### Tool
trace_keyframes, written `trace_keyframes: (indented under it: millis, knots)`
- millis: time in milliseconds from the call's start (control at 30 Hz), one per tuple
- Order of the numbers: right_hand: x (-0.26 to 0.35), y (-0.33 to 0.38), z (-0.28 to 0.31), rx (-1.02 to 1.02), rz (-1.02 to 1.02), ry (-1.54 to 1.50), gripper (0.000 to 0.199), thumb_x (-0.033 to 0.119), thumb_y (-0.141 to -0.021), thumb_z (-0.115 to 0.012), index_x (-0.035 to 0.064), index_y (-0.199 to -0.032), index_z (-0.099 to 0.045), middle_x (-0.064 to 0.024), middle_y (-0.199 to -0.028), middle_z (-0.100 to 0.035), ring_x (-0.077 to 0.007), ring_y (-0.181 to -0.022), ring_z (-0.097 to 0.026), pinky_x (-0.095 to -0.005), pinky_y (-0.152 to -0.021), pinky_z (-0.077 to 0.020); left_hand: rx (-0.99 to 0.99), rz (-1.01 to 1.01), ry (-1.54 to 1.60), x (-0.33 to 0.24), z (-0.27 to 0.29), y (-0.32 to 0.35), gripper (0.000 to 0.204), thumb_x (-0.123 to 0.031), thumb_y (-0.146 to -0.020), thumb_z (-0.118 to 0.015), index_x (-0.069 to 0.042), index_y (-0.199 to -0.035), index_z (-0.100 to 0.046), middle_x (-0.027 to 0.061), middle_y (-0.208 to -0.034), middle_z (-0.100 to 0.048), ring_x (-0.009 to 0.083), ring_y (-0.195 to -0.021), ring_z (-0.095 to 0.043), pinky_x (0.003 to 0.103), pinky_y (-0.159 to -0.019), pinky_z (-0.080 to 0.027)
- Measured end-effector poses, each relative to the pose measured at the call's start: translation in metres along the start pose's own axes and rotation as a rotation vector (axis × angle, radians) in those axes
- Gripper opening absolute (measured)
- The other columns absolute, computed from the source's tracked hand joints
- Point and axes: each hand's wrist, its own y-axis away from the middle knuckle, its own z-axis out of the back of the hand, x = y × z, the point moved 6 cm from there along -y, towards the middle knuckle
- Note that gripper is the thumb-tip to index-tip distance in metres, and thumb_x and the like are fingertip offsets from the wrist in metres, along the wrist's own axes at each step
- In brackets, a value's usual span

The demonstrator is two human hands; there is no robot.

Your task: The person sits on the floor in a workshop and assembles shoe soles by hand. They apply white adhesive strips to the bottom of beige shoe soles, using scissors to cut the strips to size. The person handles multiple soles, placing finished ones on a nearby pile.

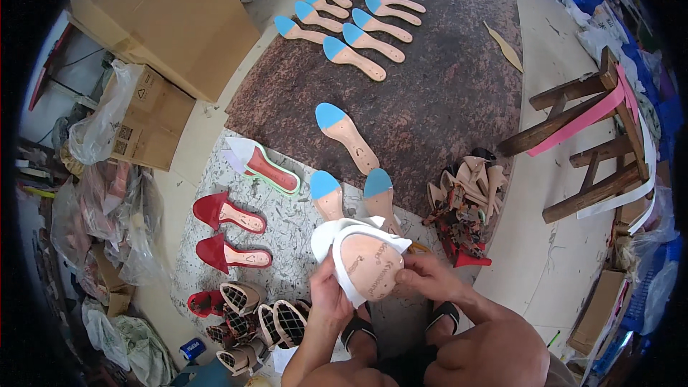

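Close in front of me, both hands hold a beige shoe insole with white material folded round its edge. Printed marks show on its broad face. The fingers of my left hand wrap its left side, thumb on the white rim. At the opposite edge my right hand pinches it near a loose white flap. Just beyond lie two insoles with blue toe ends, partly hidden behind the held one. Farther off, another blue-tipped insole lies alone on the dark mat.
Several blue-tipped insoles lie in rows on the dark mat. Left are two red slippers and a green-edged one. Shoe parts are piled right, near a wooden stool. Cardboard boxes stand far left.
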Motion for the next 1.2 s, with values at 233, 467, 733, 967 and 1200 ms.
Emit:
trace_keyframes:
  millis: [233, 467, 733, 967, 1200]
  knots:
    - [-0.002, 0.013, 0.004, -0.123, -0.169, -0.061, 0.062, 0.052, -0.103, -0.026, 0.0014, -0.102, -0.062, -0.0081, -0.075, -0.059, -0.0186, -0.061, -0.056, -0.0358, -0.057, -0.0481, -0.092, -0.005, 0.139, -0.007, 0.017, -0.016, 0.047, -0.030, -0.101, -0.046, 0.001, -0.137, -0.042, 0.0199, -0.131, -0.056, 0.0340, -0.119, -0.058, 0.052, -0.101, -0.048]
    - [-0.006, -0.028, 0.068, 0.071, 0.000, -1.129, 0.067, 0.064, -0.098, -0.028, 0.0055, -0.112, -0.058, -0.0082, -0.084, -0.062, -0.0221, -0.071, -0.062, -0.0425, -0.076, -0.0566, -0.100, -0.203, 0.258, -0.038, 0.031, -0.012, 0.048, -0.026, -0.100, -0.049, 0.001, -0.138, -0.039, 0.0171, -0.135, -0.053, 0.0349, -0.123, -0.055, 0.056, -0.102, -0.048]
    - [0.077, -0.064, 0.094, 0.043, 0.233, -0.692, 0.050, 0.040, -0.098, -0.054, 0.0002, -0.128, -0.052, -0.0140, -0.120, -0.061, -0.0259, -0.101, -0.065, -0.0439, -0.092, -0.0533, -0.075, -0.184, 0.290, -0.038, 0.034, -0.026, 0.050, -0.028, -0.100, -0.049, 0.001, -0.140, -0.038, 0.0185, -0.136, -0.052, 0.0362, -0.123, -0.054, 0.056, -0.102, -0.048]
    - [0.074, -0.096, 0.075, 0.111, 0.238, -0.976, 0.062, 0.056, -0.100, -0.036, 0.0035, -0.132, -0.044, -0.0226, -0.125, -0.057, -0.0347, -0.103, -0.066, -0.0591, -0.083, -0.0562, -0.186, -0.255, 0.296, -0.049, 0.058, -0.021, 0.050, -0.029, -0.100, -0.049, 0.001, -0.140, -0.038, 0.0195, -0.137, -0.051, 0.0359, -0.123, -0.054, 0.056, -0.103, -0.046]
    - [0.059, -0.182, -0.017, 0.083, 0.184, 0.159, 0.042, 0.010, -0.088, -0.059, 0.0009, -0.127, -0.047, -0.0183, -0.105, -0.060, -0.0297, -0.086, -0.066, -0.0397, -0.072, -0.0538, -0.393, -0.471, 0.208, -0.102, 0.078, 0.033, 0.046, -0.024, -0.098, -0.053, 0.004, -0.133, -0.044, 0.0177, -0.123, -0.062, 0.0309, -0.110, -0.064, 0.042, -0.097, -0.053]
